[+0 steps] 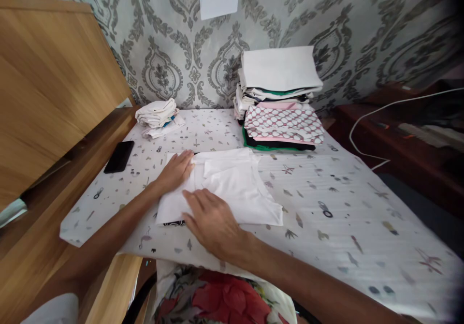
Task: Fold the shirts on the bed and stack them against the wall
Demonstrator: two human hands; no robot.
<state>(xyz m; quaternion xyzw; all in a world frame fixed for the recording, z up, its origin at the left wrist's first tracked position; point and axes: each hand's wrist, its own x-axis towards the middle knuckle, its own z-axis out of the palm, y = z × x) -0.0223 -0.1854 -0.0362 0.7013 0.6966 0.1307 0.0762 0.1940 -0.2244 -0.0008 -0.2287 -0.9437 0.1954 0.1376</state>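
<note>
While the left hand (177,169) lies flat near its far left corner and the right hand (212,222) rests on its nearer side with fingers loosely extended, neither visibly gripping, the white garment (237,184) lies part-folded on the tabletop (311,188), nearer the person than the stack of folded clothes (284,123). Its thin, wrinkled fabric looks light, soft and limp, hardly fragile but apt to crease or slip out of its folds. Opposite side edges, taken through all layers, seem the safest hold.

Grey damask wallpaper (162,65) backs a cloth-covered table (344,193), with wooden furniture (54,82) at left
</note>
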